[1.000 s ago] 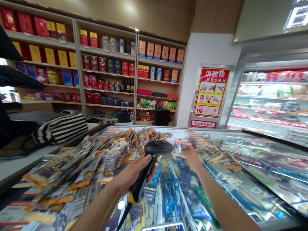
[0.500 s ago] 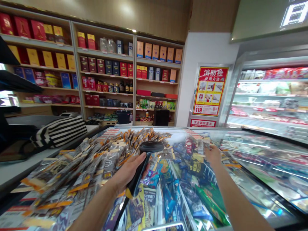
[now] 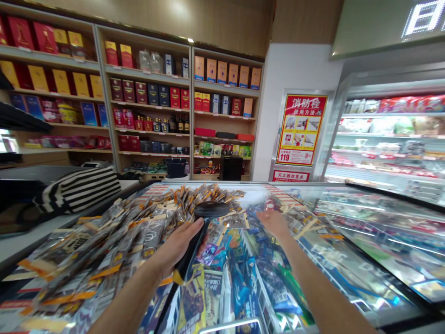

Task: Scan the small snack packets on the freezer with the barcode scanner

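Observation:
My left hand is wrapped round the handle of a black barcode scanner with a yellow accent at its lower end, where a cord hangs down. Just past the scanner's head lies a clear snack packet on the glass freezer top. My right hand reaches over the glass, fingers stretched to the left towards that packet, with nothing visible in them. Right of this hand a few similar packets lie on the glass. A large heap of clear packets with orange strips spreads out on the left.
Under the glass are frozen goods in bright wrappers and white wire dividers. A striped bag rests on the counter at the left. Shelves of boxed bottles line the back wall, and a lit display fridge stands at the right.
My right hand has let go of a packet on the right side of the glass and moved left, towards the scanner. My left hand keeps holding the scanner. The view has shifted slightly.

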{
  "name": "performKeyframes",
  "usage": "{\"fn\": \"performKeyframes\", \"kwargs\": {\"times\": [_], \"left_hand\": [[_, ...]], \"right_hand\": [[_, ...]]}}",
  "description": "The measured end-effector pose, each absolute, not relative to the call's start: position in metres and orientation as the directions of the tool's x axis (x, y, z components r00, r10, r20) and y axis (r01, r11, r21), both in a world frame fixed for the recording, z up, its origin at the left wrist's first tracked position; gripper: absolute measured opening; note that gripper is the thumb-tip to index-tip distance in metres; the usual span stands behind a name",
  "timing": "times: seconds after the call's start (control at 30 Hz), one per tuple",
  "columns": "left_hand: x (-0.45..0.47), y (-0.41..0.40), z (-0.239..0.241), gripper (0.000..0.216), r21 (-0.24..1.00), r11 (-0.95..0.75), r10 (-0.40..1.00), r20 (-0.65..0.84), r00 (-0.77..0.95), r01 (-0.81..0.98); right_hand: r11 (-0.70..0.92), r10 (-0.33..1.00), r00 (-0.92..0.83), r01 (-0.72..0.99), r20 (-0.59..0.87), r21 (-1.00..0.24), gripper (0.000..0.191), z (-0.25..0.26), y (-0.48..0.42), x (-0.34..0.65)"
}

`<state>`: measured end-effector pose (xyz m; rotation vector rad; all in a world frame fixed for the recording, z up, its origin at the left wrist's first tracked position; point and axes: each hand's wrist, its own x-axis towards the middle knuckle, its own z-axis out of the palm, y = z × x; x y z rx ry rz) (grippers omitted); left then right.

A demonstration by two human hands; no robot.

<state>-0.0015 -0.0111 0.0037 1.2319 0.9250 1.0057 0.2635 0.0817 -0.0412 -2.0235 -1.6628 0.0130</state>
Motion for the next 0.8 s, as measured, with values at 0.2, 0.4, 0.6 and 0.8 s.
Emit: {"fn": "performKeyframes", "kwargs": {"times": [0.2, 0.4, 0.6, 0.8], "left_hand": [[0.0, -0.011, 0.002, 0.035, 0.998, 0.038, 0.965, -0.023, 0.26, -0.054], [0.001, -0.013, 0.006, 0.033, 0.996, 0.048, 0.969, -0.027, 0.245, -0.081], [-0.002, -0.011, -0.002, 0.034, 0.999, 0.018, 0.934, -0.004, 0.357, -0.035], [-0.002, -0.013, -0.003, 0.034, 0.999, 0.026, 0.894, -0.031, 0.446, 0.019]], "right_hand": [[-0.103, 0.945, 0.192, 0.943, 0.264, -0.318, 0.041, -0.057, 0.074, 0.223], [0.011, 0.909, 0.289, 0.705, 0.301, -0.709, 0.026, -0.063, 0.092, 0.238], [0.177, 0.73, 0.522, 0.48, 0.441, -0.86, 0.028, -0.051, 0.098, 0.278], [0.223, 0.688, 0.509, 0.53, 0.517, -0.818, 0.031, -0.042, 0.09, 0.279]]}}
